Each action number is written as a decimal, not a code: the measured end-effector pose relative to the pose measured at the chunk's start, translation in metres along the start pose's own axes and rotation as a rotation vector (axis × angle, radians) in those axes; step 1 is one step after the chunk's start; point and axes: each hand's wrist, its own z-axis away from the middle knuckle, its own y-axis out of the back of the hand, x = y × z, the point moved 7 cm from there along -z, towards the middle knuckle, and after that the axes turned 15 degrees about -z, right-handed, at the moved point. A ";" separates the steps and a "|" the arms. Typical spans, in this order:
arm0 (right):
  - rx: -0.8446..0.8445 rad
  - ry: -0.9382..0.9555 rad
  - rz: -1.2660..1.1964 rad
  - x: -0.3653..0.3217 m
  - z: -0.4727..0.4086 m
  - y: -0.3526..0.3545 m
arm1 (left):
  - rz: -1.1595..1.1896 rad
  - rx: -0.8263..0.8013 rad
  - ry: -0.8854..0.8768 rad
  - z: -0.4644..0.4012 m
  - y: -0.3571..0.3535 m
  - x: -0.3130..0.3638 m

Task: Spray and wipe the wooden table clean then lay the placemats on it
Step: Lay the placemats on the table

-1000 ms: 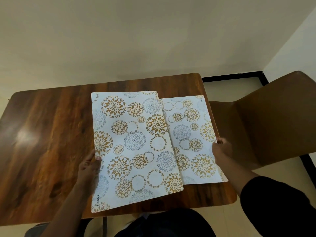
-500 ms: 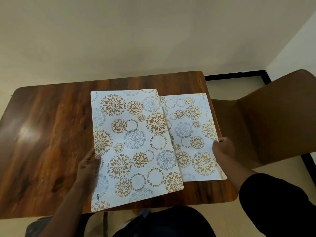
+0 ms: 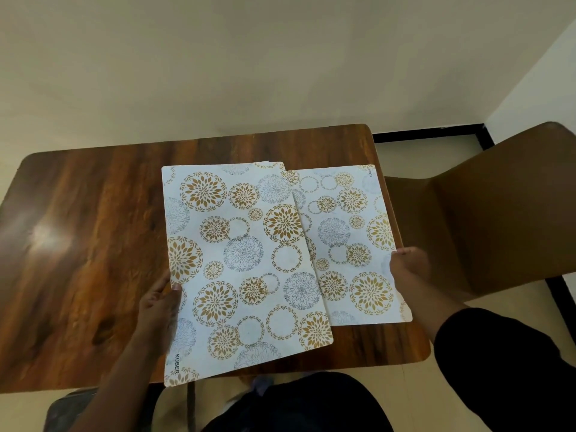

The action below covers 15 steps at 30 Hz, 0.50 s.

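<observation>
Table: dark brown wooden table (image 3: 78,244), glossy.
Left hand: left hand (image 3: 159,310) pinches left edge of the larger-looking white placemat with gold and grey floral circles (image 3: 243,269), thumb on top.
Overlap: its right edge covers the second white floral placemat (image 3: 352,244).
Right hand: right hand (image 3: 408,266) grips that mat's right edge, at the table's right side.
Right: brown moulded chair (image 3: 498,213), just beside the table.
</observation>
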 end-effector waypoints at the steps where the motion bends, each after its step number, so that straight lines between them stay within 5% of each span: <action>1: 0.000 0.000 0.003 -0.001 0.001 0.001 | 0.000 0.003 0.004 0.002 -0.001 0.000; 15: 0.013 -0.008 -0.009 -0.003 0.003 0.002 | -0.006 0.004 0.029 0.001 0.001 -0.007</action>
